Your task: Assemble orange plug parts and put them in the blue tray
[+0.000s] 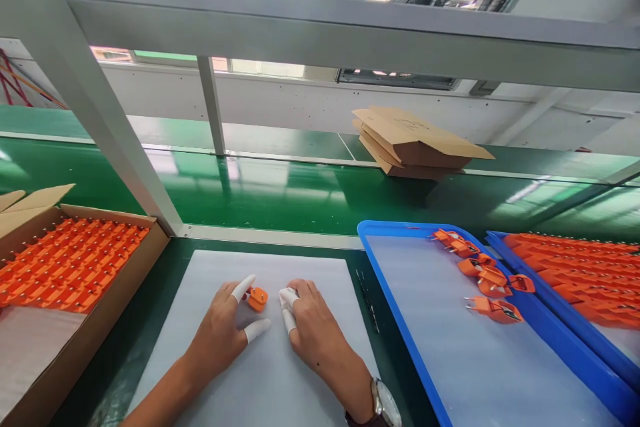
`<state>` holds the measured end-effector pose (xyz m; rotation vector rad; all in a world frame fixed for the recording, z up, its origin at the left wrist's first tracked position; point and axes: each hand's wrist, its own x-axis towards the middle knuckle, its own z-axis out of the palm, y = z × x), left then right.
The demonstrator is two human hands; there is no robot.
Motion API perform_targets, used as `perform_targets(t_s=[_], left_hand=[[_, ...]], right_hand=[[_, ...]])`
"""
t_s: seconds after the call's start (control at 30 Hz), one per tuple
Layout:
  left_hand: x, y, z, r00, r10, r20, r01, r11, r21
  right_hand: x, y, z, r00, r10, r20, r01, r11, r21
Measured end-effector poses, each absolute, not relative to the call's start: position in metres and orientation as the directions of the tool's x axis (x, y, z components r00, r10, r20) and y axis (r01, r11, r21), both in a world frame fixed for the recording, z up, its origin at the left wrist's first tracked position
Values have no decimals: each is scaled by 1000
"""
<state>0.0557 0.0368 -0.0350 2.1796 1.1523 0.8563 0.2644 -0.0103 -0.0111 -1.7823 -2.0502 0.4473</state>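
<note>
White finger covers sit on the thumb and index finger of both hands. My left hand (223,327) has thumb and index finger spread apart over the white sheet (270,380). A small orange plug (257,299) lies at its index fingertip; whether they touch I cannot tell. To the right, my right hand (315,323) is closed, its thumb and index finger pinched together. Whatever those fingers hold, if anything, is hidden. A watch (385,403) is on the right wrist.
On the left, a cardboard box (120,287) holds rows of orange plugs. A blue tray (400,327) with several loose plugs stands right, beside another blue tray (565,300) full of them. A thin dark tool (369,300) lies between. Folded cardboard (420,140) rests behind the metal frame (300,30).
</note>
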Motion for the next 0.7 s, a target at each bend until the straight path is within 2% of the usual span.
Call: perform_targets(t_s=[0.1, 0.27, 0.33, 0.53, 0.7], left_hand=[[57, 38, -35, 458, 834, 307, 494, -527, 692], [54, 37, -33, 568, 780, 264, 367, -527, 767], [53, 35, -34, 603, 759, 246, 336, -522, 784], [52, 36, -38, 539, 804, 253, 393, -505, 769], [50, 39, -37, 443, 849, 288, 473, -494, 729]], right_hand=[[265, -9, -16, -140, 985, 100, 852, 171, -495], [261, -8, -12, -117, 953, 280, 602, 292, -743], [259, -9, -10, -99, 935, 341, 510, 341, -790], [257, -10, -12, -143, 940, 311, 468, 341, -815], [251, -13, -17, -219, 907, 360, 504, 422, -754]])
